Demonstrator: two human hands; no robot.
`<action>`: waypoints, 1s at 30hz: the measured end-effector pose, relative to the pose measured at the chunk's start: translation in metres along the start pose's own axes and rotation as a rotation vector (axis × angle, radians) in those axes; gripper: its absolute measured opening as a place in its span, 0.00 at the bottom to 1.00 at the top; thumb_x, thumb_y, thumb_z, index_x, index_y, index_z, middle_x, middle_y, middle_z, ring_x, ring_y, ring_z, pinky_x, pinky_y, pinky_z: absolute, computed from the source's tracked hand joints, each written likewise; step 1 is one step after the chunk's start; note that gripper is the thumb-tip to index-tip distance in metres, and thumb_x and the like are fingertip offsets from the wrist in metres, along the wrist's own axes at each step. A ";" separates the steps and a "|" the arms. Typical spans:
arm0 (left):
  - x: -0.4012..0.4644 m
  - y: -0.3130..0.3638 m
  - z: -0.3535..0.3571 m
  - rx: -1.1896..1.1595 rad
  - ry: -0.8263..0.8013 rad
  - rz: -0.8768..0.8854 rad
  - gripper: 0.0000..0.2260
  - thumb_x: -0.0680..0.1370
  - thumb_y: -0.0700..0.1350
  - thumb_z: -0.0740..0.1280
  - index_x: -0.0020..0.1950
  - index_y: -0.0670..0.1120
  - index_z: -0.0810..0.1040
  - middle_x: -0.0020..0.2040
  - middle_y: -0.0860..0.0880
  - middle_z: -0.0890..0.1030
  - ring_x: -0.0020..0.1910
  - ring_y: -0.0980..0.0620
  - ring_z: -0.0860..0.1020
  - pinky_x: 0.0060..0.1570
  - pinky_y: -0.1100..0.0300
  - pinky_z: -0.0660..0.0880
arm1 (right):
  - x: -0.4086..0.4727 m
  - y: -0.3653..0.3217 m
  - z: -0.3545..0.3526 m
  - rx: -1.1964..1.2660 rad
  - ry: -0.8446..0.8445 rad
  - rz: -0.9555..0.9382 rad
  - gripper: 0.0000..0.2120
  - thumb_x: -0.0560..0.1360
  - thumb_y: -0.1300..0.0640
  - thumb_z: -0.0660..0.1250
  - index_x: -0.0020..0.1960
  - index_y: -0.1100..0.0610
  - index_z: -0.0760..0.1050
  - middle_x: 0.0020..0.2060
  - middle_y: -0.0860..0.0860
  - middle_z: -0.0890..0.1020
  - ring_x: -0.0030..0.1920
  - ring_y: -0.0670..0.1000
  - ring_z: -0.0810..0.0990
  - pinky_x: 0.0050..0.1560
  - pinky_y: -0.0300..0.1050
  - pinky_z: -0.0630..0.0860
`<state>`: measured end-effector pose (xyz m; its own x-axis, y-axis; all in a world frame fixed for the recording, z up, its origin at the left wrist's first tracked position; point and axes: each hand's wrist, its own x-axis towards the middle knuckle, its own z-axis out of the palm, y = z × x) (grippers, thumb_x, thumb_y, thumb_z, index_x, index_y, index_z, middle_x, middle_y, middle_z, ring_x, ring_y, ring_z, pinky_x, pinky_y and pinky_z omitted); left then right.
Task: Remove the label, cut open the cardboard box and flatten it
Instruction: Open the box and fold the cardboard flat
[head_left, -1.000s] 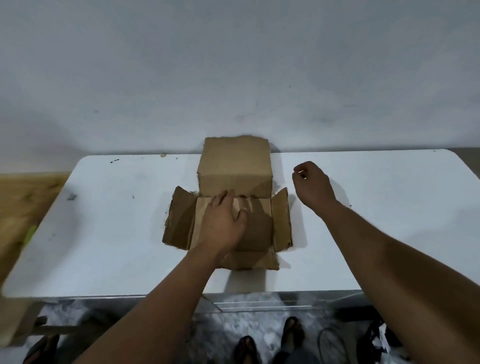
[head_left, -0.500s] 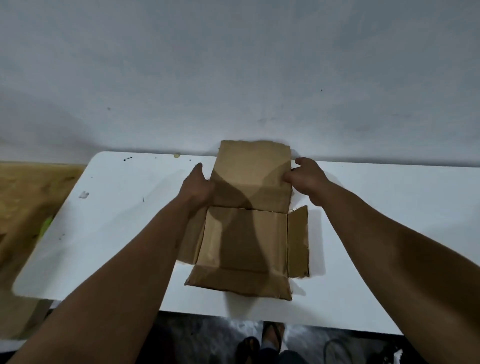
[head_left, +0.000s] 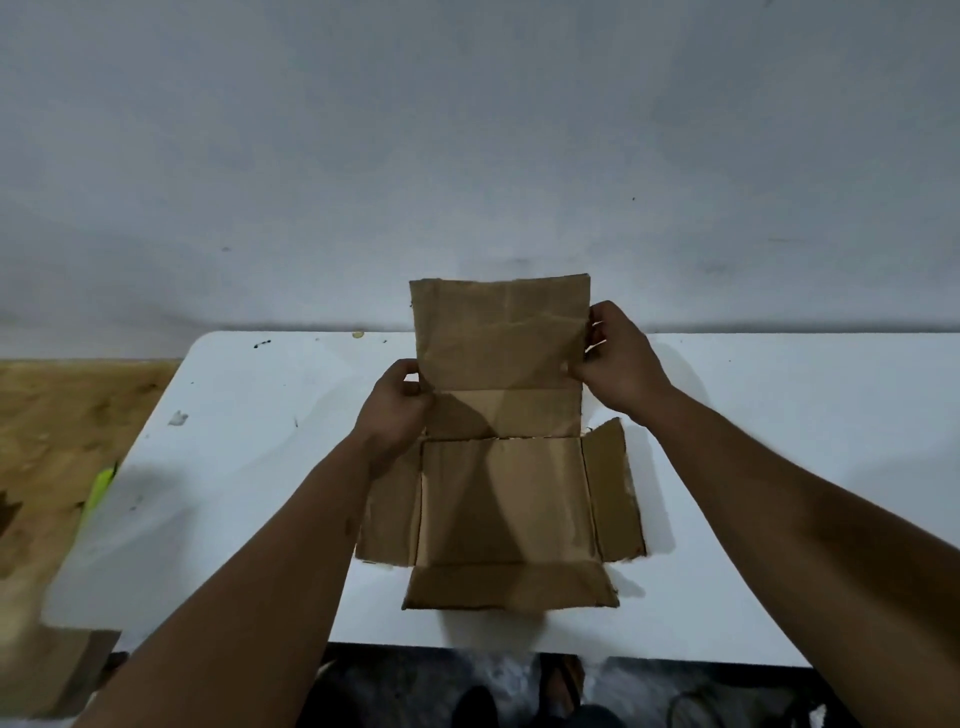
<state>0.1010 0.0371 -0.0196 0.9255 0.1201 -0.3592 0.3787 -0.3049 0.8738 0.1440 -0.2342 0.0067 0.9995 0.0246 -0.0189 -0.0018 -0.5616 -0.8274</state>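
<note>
I see the cardboard box (head_left: 506, 499) opened out on the white table (head_left: 779, 441), its middle panel lying flat with side flaps spread to left and right. The far panel stands up between my two hands. My left hand (head_left: 397, 408) pinches the left edge of this raised part, low near the fold. My right hand (head_left: 618, 358) grips the right edge, a little higher, fingers curled around the cardboard.

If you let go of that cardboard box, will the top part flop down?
Probably. The cardboard box bends at its creases, and both the left hand and right hand hold the far panels up. It looks thin and likely light.
</note>
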 end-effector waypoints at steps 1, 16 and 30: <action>-0.001 -0.002 -0.002 -0.030 -0.011 0.005 0.14 0.78 0.40 0.61 0.58 0.54 0.77 0.50 0.47 0.85 0.46 0.44 0.83 0.45 0.50 0.79 | -0.005 0.000 0.001 -0.024 0.012 -0.039 0.17 0.70 0.63 0.71 0.56 0.54 0.72 0.43 0.45 0.79 0.40 0.46 0.78 0.40 0.42 0.75; -0.039 -0.026 -0.022 -0.066 -0.206 0.090 0.23 0.76 0.54 0.72 0.71 0.54 0.76 0.65 0.54 0.79 0.62 0.54 0.78 0.59 0.57 0.77 | -0.087 0.022 0.004 -0.491 -0.097 -0.381 0.14 0.66 0.67 0.70 0.49 0.54 0.76 0.47 0.49 0.79 0.49 0.53 0.76 0.49 0.53 0.75; -0.053 -0.056 -0.001 0.816 -0.060 0.436 0.31 0.84 0.49 0.61 0.83 0.49 0.50 0.83 0.50 0.42 0.82 0.45 0.45 0.78 0.47 0.57 | -0.125 0.042 0.021 -0.869 -0.178 -0.366 0.31 0.66 0.65 0.70 0.69 0.56 0.73 0.69 0.57 0.73 0.65 0.61 0.74 0.57 0.54 0.73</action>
<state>0.0311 0.0491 -0.0490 0.9750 -0.2034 -0.0892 -0.1441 -0.8851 0.4425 0.0184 -0.2435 -0.0377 0.9139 0.4056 0.0137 0.4050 -0.9093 -0.0953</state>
